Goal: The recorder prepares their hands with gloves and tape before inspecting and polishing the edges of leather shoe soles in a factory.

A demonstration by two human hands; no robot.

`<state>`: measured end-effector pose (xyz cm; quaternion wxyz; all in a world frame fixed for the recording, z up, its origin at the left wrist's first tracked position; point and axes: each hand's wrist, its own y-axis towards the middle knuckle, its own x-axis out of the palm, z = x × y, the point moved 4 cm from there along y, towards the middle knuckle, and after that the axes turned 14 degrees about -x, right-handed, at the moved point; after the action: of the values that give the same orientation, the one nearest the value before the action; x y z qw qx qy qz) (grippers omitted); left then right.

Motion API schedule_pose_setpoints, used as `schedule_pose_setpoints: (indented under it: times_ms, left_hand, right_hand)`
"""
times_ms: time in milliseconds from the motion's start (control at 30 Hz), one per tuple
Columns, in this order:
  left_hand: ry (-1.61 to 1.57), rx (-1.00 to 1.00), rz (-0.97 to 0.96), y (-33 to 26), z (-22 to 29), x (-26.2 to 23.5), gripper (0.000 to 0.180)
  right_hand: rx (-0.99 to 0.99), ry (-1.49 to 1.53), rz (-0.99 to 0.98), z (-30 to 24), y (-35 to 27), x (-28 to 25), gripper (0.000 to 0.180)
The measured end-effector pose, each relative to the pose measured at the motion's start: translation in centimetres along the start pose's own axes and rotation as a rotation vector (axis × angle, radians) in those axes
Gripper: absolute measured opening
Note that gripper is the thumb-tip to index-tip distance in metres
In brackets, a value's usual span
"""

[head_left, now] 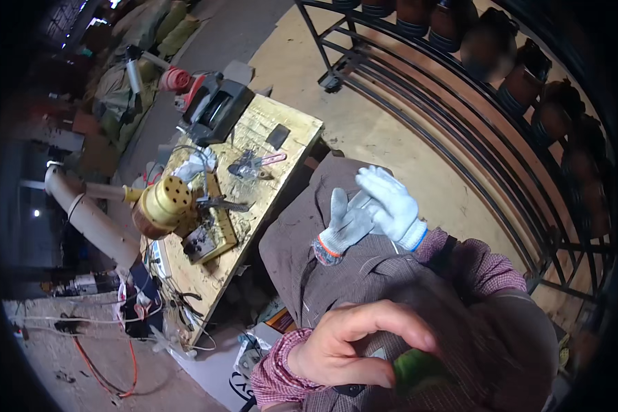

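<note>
Knit cloth gloves [374, 209]; rough scuffed wood workbench [257, 178]; matt black metal rack [460, 117]; shiny brass cylinder [165, 202].

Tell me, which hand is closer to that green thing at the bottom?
Left. The bare left hand curls right beside the green thing, fingertips at its edge. The gloved right hand is farther up, against an orange-cuffed white glove.

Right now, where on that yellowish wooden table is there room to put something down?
The yellowish wooden worktable is bare at its far right corner, beside the small dark flat square. It is crowded around the brass perforated cylinder and black boxy machine.
</note>
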<state>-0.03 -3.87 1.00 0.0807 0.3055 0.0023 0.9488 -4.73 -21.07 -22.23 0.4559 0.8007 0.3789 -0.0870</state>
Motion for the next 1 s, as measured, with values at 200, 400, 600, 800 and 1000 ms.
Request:
schedule_pose_setpoints:
  times_ms: [200, 400, 600, 800, 1000]
  left_hand:
    - [-0.069, 0.044, -0.056, -2.6, -0.3, 0.5, 0.051]
    - [-0.118, 0.063, -0.189, -4.4, -1.5, 0.8, 0.052]
    - [0.029, 0.297, -0.273, -3.7, -0.2, 0.5, 0.051]
    - [0.278, 0.277, 0.004, -5.1, 1.3, -4.4, 0.056]
    - [0.021, -0.132, 1.058, -7.1, -8.4, -17.9, 0.044]
  right_hand:
    - [0.123, -0.014, 0.065, -1.2, 0.5, -1.4, 0.058]
    - [0.003, -0.055, -0.077, -2.8, 1.9, -1.0, 0.062]
    - [-0.114, -0.121, -0.235, -4.2, 3.4, 0.3, 0.065]
    - [-0.143, -0.218, -0.632, -4.3, 3.3, 1.2, 0.075]
    - [-0.112, -0.239, -0.567, -1.4, 2.3, 2.0, 0.052]
